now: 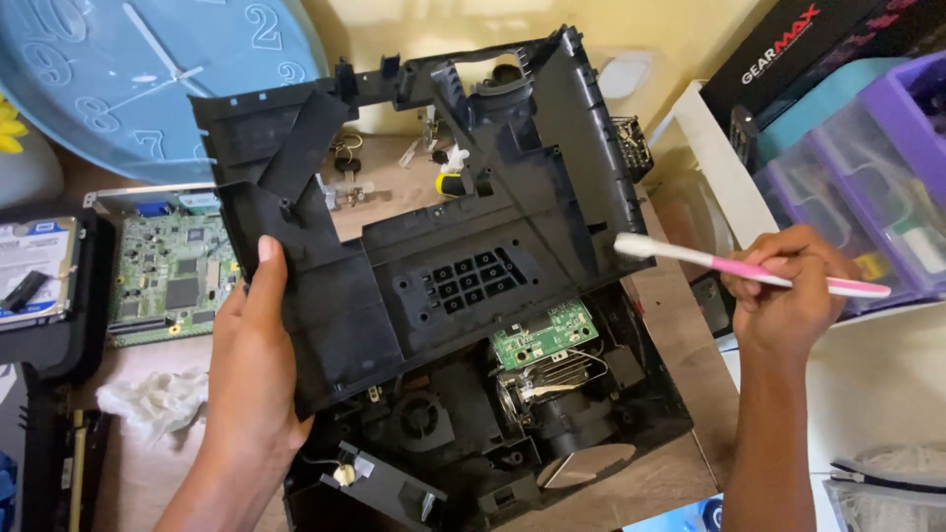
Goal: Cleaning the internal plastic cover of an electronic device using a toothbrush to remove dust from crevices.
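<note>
My left hand (258, 379) gripped the black plastic cover (434, 217) tilted above the opened device (512, 414) on the counter, while my right-hand fingers (778, 271) pinched the pink toothbrush (729, 264), bristles touching its three o'clock edge; I judged light, short strokes best.
</note>
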